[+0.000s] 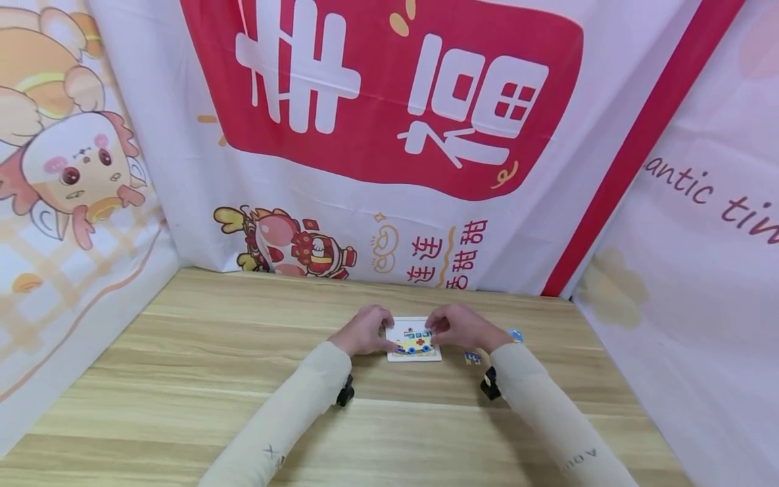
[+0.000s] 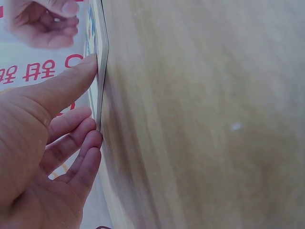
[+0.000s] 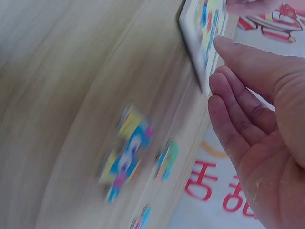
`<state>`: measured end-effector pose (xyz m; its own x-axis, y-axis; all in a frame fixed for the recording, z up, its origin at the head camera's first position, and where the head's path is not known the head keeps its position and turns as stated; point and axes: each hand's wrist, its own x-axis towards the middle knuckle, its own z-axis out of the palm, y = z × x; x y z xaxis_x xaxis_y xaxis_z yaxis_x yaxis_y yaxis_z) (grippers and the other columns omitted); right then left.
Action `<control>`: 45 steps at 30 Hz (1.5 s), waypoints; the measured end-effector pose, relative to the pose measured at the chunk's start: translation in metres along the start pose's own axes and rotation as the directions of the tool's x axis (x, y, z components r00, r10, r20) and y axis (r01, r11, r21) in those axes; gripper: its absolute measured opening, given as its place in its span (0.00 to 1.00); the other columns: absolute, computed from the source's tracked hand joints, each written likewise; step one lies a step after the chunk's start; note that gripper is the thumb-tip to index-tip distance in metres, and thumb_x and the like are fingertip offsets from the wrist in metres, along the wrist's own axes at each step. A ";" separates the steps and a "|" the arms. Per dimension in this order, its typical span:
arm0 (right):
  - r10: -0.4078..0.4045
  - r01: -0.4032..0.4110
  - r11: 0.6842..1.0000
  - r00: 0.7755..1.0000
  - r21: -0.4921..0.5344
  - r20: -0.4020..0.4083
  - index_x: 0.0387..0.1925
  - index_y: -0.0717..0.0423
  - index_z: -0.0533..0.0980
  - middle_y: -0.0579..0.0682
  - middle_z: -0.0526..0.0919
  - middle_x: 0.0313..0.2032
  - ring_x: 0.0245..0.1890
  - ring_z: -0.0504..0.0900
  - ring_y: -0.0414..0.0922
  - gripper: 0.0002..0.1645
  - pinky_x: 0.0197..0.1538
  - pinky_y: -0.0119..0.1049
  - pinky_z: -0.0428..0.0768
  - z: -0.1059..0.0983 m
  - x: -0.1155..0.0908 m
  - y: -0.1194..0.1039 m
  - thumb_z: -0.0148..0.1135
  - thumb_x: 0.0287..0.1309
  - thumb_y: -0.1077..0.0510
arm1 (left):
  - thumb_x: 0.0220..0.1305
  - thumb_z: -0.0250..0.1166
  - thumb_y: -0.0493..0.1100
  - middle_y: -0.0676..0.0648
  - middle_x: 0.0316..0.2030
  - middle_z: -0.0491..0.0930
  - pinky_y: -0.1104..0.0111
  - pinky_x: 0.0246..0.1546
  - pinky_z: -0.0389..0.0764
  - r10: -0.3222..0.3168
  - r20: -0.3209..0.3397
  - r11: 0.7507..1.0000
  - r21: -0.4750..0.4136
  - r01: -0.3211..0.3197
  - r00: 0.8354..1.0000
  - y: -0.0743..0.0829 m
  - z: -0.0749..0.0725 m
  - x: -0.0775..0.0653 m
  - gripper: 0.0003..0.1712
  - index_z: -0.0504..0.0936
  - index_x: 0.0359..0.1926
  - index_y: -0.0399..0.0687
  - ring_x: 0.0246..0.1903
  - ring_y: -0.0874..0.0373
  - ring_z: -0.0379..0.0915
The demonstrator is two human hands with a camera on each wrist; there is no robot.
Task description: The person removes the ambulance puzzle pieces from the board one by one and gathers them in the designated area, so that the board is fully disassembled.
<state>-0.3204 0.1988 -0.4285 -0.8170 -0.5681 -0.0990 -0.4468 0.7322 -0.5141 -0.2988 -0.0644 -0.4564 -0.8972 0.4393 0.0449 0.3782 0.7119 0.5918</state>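
A small white-framed puzzle board (image 1: 414, 359) lies on the table, showing a yellow ambulance (image 1: 420, 341) with a red cross and blue wheels. My left hand (image 1: 365, 331) holds the board at its left side. In the left wrist view its thumb (image 2: 78, 78) rests on the board's face while the other fingertips (image 2: 97, 138) lie along the edge. Over the board's right side is my right hand (image 1: 459, 327). Its thumb (image 3: 226, 45) reaches to the board in the right wrist view, the other fingers are loosely bent, and no piece shows between them.
Right of the board lie loose puzzle pieces: a blue and yellow one (image 3: 126, 157), a green and blue one (image 3: 167, 160), and another (image 3: 141, 218) at the view's lower edge. Printed cloth (image 1: 389, 203) hangs behind the wooden table (image 1: 389, 433) and along both sides.
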 end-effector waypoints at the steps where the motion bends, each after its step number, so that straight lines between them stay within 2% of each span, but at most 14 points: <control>1: 0.002 -0.002 1.000 1.000 0.000 0.008 0.49 0.55 0.86 0.48 0.89 0.43 0.42 0.84 0.39 0.14 0.53 0.38 0.87 0.001 0.003 -0.003 0.75 0.62 0.61 | 0.56 0.82 0.45 0.41 0.50 0.84 0.55 0.62 0.81 0.005 0.001 1.000 0.005 -0.005 1.000 0.000 0.000 0.000 0.27 0.85 0.52 0.36 0.52 0.49 0.79; 5: -0.030 0.031 0.999 0.999 -0.034 0.019 0.51 0.55 0.86 0.48 0.90 0.44 0.42 0.84 0.37 0.16 0.53 0.35 0.87 0.005 0.012 -0.010 0.75 0.61 0.62 | 0.57 0.82 0.45 0.41 0.50 0.84 0.54 0.62 0.81 0.020 0.001 1.000 0.017 -0.020 1.000 -0.001 0.001 0.002 0.26 0.85 0.52 0.36 0.51 0.49 0.79; 10: -0.075 0.077 0.996 0.996 -0.052 0.047 0.49 0.59 0.86 0.51 0.91 0.43 0.41 0.85 0.39 0.17 0.50 0.34 0.87 0.007 0.021 -0.014 0.77 0.58 0.64 | 0.56 0.82 0.45 0.41 0.49 0.84 0.55 0.60 0.82 0.028 0.002 0.999 0.025 -0.028 1.000 -0.001 0.001 0.003 0.26 0.85 0.51 0.36 0.50 0.49 0.79; 17: -0.025 0.028 0.999 0.997 -0.044 0.072 0.49 0.56 0.87 0.48 0.91 0.43 0.41 0.85 0.38 0.16 0.52 0.35 0.87 0.010 0.030 -0.017 0.76 0.58 0.67 | 0.56 0.83 0.45 0.41 0.48 0.84 0.55 0.59 0.83 0.039 0.002 0.999 0.036 -0.039 0.999 -0.001 0.001 0.003 0.27 0.85 0.51 0.35 0.49 0.49 0.80; 26: -0.034 0.038 0.998 0.997 -0.059 0.063 0.49 0.55 0.88 0.46 0.91 0.42 0.40 0.84 0.38 0.17 0.49 0.35 0.87 0.012 0.031 -0.016 0.77 0.57 0.67 | 0.59 0.81 0.45 0.40 0.50 0.82 0.55 0.60 0.82 0.037 0.022 0.996 0.084 -0.039 0.999 0.007 0.002 0.005 0.27 0.84 0.53 0.33 0.50 0.49 0.78; 34: -0.092 0.096 0.992 0.994 -0.082 0.061 0.48 0.59 0.88 0.50 0.91 0.40 0.37 0.82 0.38 0.14 0.44 0.33 0.84 0.014 0.031 -0.018 0.75 0.59 0.68 | 0.59 0.80 0.47 0.40 0.50 0.81 0.54 0.60 0.82 0.037 -0.009 0.997 0.071 -0.037 0.999 0.010 0.012 0.008 0.28 0.85 0.54 0.34 0.50 0.48 0.77; 45: -0.129 0.133 0.986 0.991 -0.104 0.048 0.48 0.60 0.88 0.51 0.91 0.40 0.37 0.82 0.37 0.14 0.44 0.32 0.84 0.016 0.030 -0.014 0.75 0.59 0.68 | 0.59 0.80 0.47 0.39 0.50 0.81 0.54 0.60 0.81 0.018 -0.005 0.997 0.075 -0.017 1.000 0.017 0.017 0.013 0.29 0.84 0.54 0.32 0.51 0.47 0.76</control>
<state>-0.3332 0.1655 -0.4378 -0.7344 -0.6748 -0.0727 -0.5870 0.6852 -0.4312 -0.3001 -0.0378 -0.4597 -0.8914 0.4493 0.0594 0.4099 0.7434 0.5286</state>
